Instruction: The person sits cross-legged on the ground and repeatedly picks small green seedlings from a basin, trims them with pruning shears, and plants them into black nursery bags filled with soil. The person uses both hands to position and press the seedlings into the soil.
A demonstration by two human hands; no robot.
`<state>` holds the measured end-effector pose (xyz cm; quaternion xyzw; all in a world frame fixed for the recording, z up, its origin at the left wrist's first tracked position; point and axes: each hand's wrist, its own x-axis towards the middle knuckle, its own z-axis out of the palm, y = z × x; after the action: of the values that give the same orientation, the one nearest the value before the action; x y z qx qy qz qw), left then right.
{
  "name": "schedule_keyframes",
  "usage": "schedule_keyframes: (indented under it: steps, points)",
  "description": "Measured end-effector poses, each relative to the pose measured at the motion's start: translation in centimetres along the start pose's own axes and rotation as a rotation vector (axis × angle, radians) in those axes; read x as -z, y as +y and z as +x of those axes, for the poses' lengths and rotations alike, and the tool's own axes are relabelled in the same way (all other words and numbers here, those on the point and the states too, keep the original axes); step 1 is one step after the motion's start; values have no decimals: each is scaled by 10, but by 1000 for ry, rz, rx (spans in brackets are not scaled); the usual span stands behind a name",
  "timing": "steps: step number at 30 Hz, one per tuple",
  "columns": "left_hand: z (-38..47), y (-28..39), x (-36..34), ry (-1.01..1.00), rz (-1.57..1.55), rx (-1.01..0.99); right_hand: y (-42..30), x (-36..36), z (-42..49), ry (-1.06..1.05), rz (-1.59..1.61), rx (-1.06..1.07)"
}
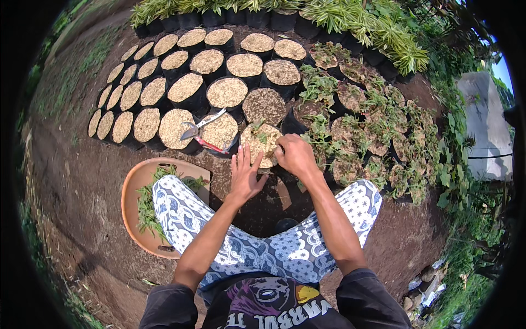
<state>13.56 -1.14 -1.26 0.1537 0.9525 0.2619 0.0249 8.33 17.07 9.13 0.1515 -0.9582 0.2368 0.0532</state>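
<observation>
In front of me is a black grow bag filled with pale, husk-covered growing medium (263,144). A small green leafy cutting (259,132) stands toward its far side. Fingers spread, my left hand (246,176) rests at the bag's near left edge and holds nothing. My right hand (297,155) is curled at the right side of the same bag, its fingertips low over the medium; whether they pinch anything is hidden. Red-handled pruning shears (205,129) lie spread across two neighbouring bags, left of my hands.
A terracotta-coloured basin (130,205) with leafy cuttings (150,205) sits by my left knee. Rows of filled bags (191,87) extend to the left. Planted bags (353,131) crowd the right. Variegated potted plants (341,16) line the back. A grey slab (483,127) stands far right.
</observation>
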Motion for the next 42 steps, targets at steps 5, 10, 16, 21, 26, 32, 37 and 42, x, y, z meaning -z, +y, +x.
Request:
schedule_keyframes:
  steps: [5,10,16,21,26,32,37,42]
  points:
    - [-2,3,1,-9,-17,24,7,1,2,111,28,85]
    - [-1,4,0,-29,-25,35,24,-47,-5,-94,5,75]
    - [-2,2,3,8,-39,39,42,-90,-10,-317,-80,-48]
    - [0,-11,16,47,-49,53,45,-97,-12,-196,-36,-16]
    - [4,-25,39,38,-52,45,37,-91,-5,-278,-78,23]
    - [-6,-66,90,106,-97,9,-5,-61,47,-345,-312,207]
    - [-23,-146,147,104,-22,277,-68,-94,72,-400,-34,375]
    - [-86,-196,184,175,-73,589,-122,-168,52,-554,121,430]
